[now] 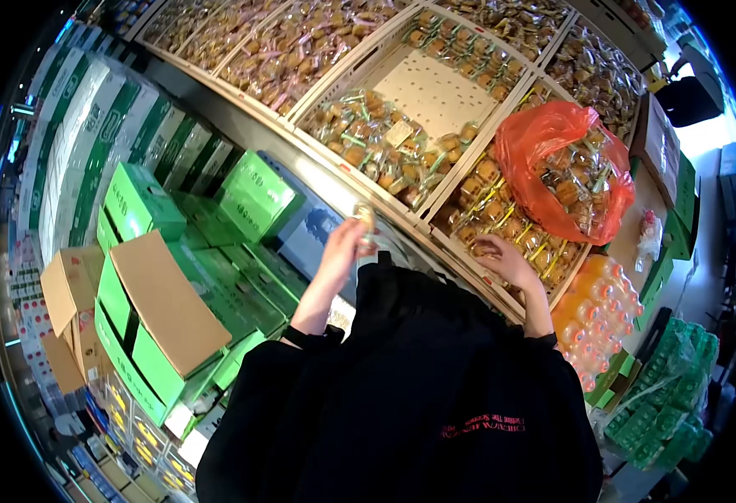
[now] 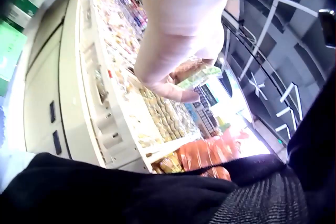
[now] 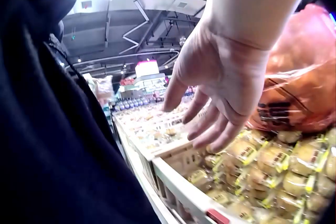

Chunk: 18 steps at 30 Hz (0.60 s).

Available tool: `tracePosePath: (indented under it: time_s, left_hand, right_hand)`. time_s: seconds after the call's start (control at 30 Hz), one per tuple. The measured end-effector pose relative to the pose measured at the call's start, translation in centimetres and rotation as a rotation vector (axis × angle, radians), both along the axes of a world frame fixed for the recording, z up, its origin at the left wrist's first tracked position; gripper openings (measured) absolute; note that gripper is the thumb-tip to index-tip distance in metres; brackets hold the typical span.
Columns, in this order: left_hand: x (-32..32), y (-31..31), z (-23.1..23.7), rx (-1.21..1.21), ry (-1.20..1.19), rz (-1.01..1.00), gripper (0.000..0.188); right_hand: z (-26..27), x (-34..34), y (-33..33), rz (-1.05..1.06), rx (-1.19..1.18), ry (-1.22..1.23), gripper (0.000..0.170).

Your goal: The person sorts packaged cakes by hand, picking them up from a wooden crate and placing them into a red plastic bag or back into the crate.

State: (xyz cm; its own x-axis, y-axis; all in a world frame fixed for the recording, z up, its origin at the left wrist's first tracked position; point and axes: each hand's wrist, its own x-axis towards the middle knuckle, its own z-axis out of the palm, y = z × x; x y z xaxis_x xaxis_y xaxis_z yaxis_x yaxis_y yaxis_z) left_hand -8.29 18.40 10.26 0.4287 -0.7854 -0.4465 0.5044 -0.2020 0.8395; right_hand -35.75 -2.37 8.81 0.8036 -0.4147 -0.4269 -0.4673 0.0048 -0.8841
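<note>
Between the thumb and fingers of my left hand (image 1: pixel 345 246), 1 plastic-wrapped bun (image 2: pixel 195 74) sits pinched, likely light, soft and easily crushed, its film probably slippery, best gripped at the edge. Below my right hand (image 1: pixel 507 261), fingers loosely apart and empty, lie yellow-marked bagged buns (image 3: pixel 273 158).

Your head camera looked down from above your left hand (image 1: pixel 345 249) and right hand (image 1: pixel 509 261), taking in both. Each wrist camera sat close behind its hand, facing out beyond it over the crates (image 3: pixel 181 190); all three views shared the red bag (image 1: pixel 525 142) near your right hand.
</note>
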Motion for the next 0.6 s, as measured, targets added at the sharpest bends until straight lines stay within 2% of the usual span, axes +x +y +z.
tracePosePath:
  time_s: [0.03,0.07,0.17,0.2,0.27,0.43,0.53,0.6]
  left_hand:
    - [0.8,0.9,0.1,-0.003,-0.012,0.112,0.032]
    - [1.8,1.7,0.3,-0.008,-0.027,0.220,0.033]
    - [4.7,3.2,1.3,-0.104,-0.007,0.538,0.033]
    - [5.3,3.5,1.9,-0.109,-0.010,0.611,0.035]
    - [5.8,4.0,2.5,-0.147,-0.055,0.677,0.036]
    - [6.3,3.7,1.9,-0.120,-0.109,0.561,0.039]
    - [7.7,1.7,1.3,-0.077,-0.087,0.511,0.037]
    - [9.0,-0.3,1.7,-0.072,-0.118,0.436,0.039]
  right_hand:
    - [-1.0,-1.1,0.0,0.072,-0.170,0.124,0.049]
    - [-2.2,-2.2,0.1,0.084,-0.168,0.126,0.049]
    - [-4.5,-4.5,1.2,0.065,-0.229,0.343,0.056]
    - [-4.7,-4.8,1.8,0.064,-0.224,0.352,0.056]
    - [-5.8,-5.4,2.8,0.113,-0.389,0.254,0.056]
    - [-7.4,-5.8,3.2,0.135,-0.307,0.338,0.056]
    - [-9.4,-6.8,3.2,0.040,-0.201,0.301,0.055]
    - [-7.8,-6.0,3.3,-0.035,-0.123,0.367,0.055]
